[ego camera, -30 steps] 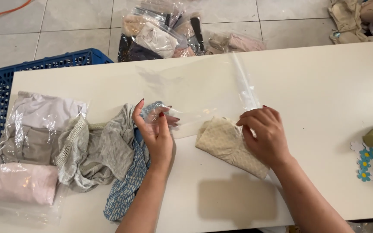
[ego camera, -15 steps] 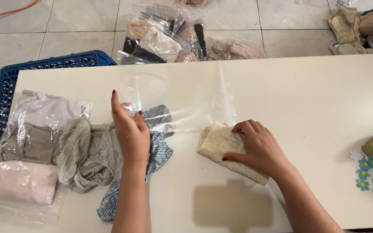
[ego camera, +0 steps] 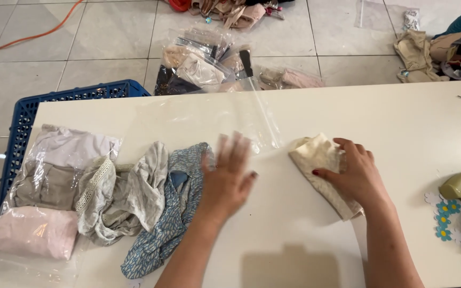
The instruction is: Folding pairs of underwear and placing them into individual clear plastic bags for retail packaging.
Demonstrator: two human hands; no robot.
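A blue crate [ego camera: 22, 114] stands beside the white table [ego camera: 401, 117], an orange cable [ego camera: 28, 37] behind.

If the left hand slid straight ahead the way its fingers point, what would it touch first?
The left hand lies flat, fingers pointing away and slightly right. Straight on, it would probably meet the clear plastic bag spread on the white table; motion blur hides whether the fingertips already touch its edge.
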